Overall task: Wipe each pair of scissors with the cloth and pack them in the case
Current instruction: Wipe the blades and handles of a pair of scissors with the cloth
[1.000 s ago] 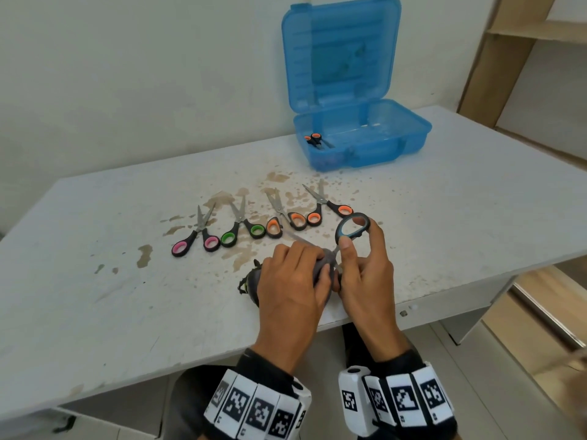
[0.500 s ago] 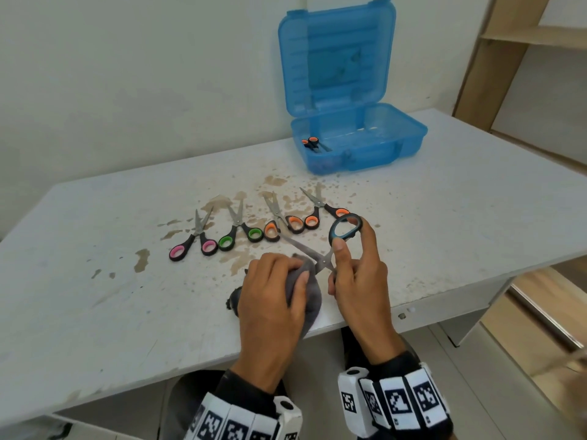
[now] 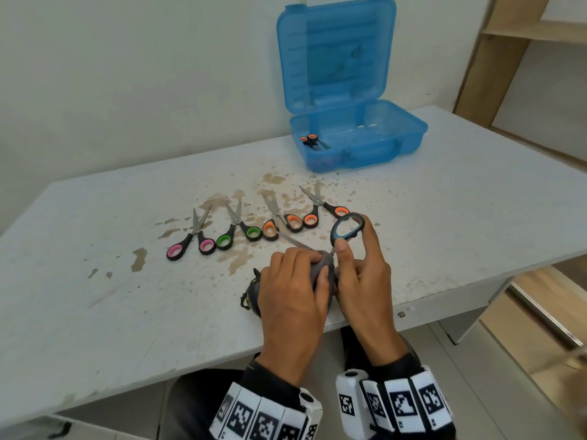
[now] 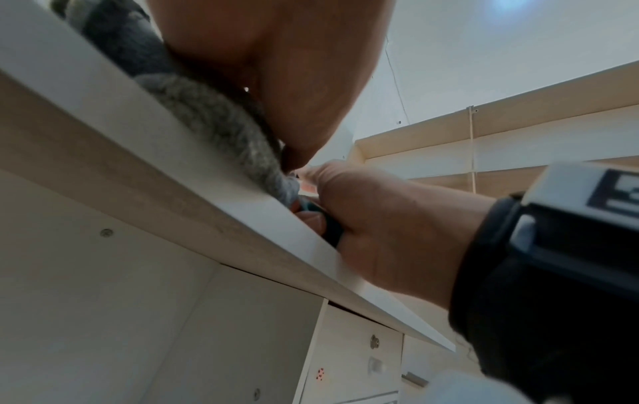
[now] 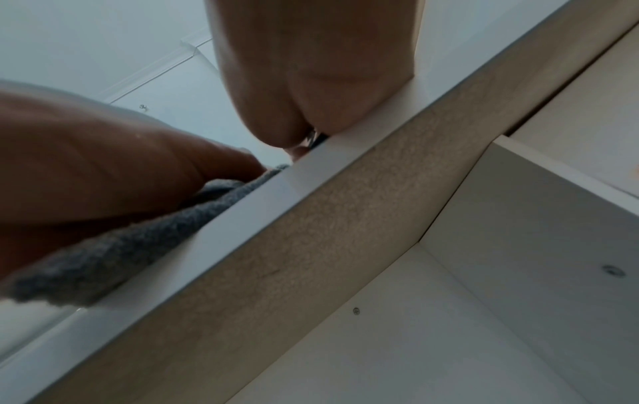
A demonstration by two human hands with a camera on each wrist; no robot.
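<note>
At the counter's [image 3: 95, 306] near edge, the left hand [image 3: 290, 300] curls its grip round a grey cloth [image 3: 325, 268] bunched on blue-handled scissors [image 3: 346, 230], apparently at the blades; the right hand [image 3: 365, 281] pinches the handle loop.

A white table [image 3: 95, 306], stained with brown blotches, stands against a plain pale wall [image 3: 127, 74]. At the far right rises a light wooden shelf unit [image 3: 521, 30]. Pale floor tiles [image 3: 470, 369] lie below the near edge.

scissors [image 3: 254, 222] (four pairs) before case [image 3: 359, 138], on table [image 3: 95, 296]
</note>
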